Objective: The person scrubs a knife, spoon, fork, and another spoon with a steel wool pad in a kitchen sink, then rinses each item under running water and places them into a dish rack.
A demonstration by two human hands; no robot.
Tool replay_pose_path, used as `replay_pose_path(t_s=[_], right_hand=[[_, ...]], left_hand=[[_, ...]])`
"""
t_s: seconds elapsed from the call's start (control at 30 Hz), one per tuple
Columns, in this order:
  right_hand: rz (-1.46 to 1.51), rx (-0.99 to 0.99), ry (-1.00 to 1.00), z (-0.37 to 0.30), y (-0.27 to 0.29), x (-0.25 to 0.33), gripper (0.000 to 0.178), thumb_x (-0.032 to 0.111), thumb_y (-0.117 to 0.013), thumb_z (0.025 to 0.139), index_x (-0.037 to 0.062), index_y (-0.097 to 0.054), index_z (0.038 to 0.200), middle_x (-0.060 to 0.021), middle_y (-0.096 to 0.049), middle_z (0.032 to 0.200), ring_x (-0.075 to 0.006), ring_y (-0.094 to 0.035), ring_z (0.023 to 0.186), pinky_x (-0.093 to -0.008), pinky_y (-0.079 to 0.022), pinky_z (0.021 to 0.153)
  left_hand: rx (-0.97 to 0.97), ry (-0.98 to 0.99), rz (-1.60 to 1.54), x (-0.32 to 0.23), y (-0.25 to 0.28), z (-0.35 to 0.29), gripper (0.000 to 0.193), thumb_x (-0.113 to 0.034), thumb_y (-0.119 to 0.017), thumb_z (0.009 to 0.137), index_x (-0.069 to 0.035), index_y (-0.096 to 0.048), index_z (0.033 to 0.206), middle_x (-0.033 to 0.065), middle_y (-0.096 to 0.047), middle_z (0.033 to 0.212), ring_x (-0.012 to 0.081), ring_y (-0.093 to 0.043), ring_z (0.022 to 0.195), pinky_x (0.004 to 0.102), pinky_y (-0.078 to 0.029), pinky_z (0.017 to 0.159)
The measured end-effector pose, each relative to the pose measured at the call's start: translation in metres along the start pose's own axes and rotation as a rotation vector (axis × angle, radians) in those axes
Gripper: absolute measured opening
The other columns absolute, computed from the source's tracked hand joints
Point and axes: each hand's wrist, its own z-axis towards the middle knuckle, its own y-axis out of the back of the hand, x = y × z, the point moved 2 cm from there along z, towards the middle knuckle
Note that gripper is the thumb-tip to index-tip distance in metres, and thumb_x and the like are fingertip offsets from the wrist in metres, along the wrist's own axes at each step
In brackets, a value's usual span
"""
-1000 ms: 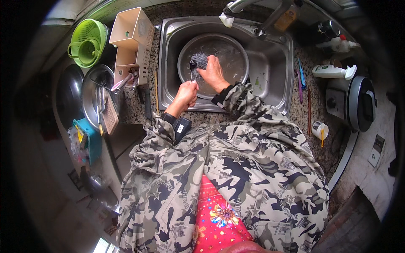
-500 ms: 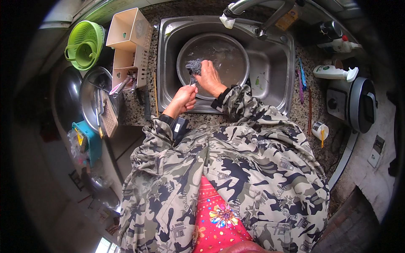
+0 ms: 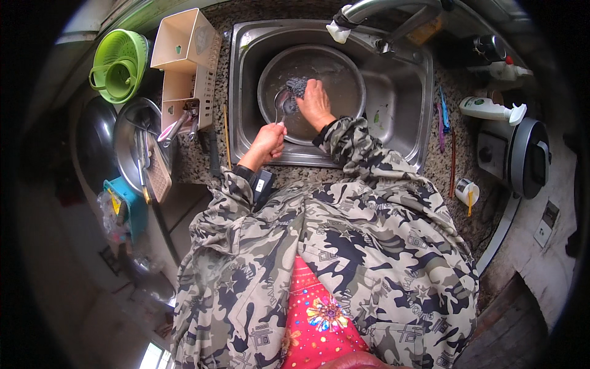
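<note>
My left hand (image 3: 268, 142) is closed round the handle of a metal spoon (image 3: 283, 102), whose bowl points away from me over the basin. In my right hand (image 3: 316, 104) is a grey, fuzzy scrubbing cloth (image 3: 297, 85), held at the fingertips just beside the spoon's bowl. Both are above a round metal basin (image 3: 362, 92) with murky water in it. The basin sits in the left part of a steel sink (image 3: 398, 101). My right fingers hide part of the cloth.
A curved faucet (image 3: 381, 9) reaches over the sink's far side. To the left stand a beige plastic rack (image 3: 184, 43), green colanders (image 3: 120, 67) and metal lids (image 3: 126, 132). On the right are a spray bottle (image 3: 491, 109), a rice cooker (image 3: 525, 157) and a white cup (image 3: 467, 190).
My right hand and the cloth have moved right and a little away from me, off the spoon. The spoon's bowl, covered before, now shows.
</note>
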Motion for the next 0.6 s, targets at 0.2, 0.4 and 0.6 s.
replay_pose_path(t_s=[0.2, 0.4, 0.6], right_hand=[[-0.067, 0.308, -0.220, 0.013, -0.001, -0.080, 0.045, 0.024, -0.068, 0.073, -0.0041, -0.052, 0.103, -0.0274, -0.057, 0.103, -0.0406, -0.056, 0.101, -0.0447, -0.044, 0.089], [-0.082, 0.544, 0.113, 0.020, 0.004, -0.093, 0.043, 0.024, -0.068, 0.072, 0.0002, -0.057, 0.106, -0.0210, -0.060, 0.102, -0.0379, -0.056, 0.098, -0.0439, -0.044, 0.087], [-0.263, 0.021, 0.173, 0.076, 0.033, -0.099, 0.057, 0.022, -0.073, 0.069, 0.0080, -0.052, 0.120, -0.0153, -0.053, 0.120, -0.0372, -0.048, 0.110, -0.0436, -0.041, 0.093]], left_hand=[[0.061, -0.037, -0.127, 0.004, 0.007, -0.005, 0.027, -0.033, -0.039, 0.098, -0.011, -0.046, 0.083, -0.0051, -0.022, 0.045, 0.0068, -0.019, 0.033, 0.0231, -0.020, 0.031], [0.051, -0.078, -0.199, 0.004, 0.012, -0.001, 0.025, -0.029, -0.039, 0.098, -0.007, -0.048, 0.090, -0.0047, -0.029, 0.052, 0.0053, -0.026, 0.041, 0.0209, -0.024, 0.038], [0.101, -0.105, -0.149, -0.004, 0.006, -0.008, 0.026, -0.028, -0.036, 0.099, -0.006, -0.049, 0.095, -0.0056, -0.029, 0.055, 0.0044, -0.022, 0.041, 0.0206, -0.021, 0.037]])
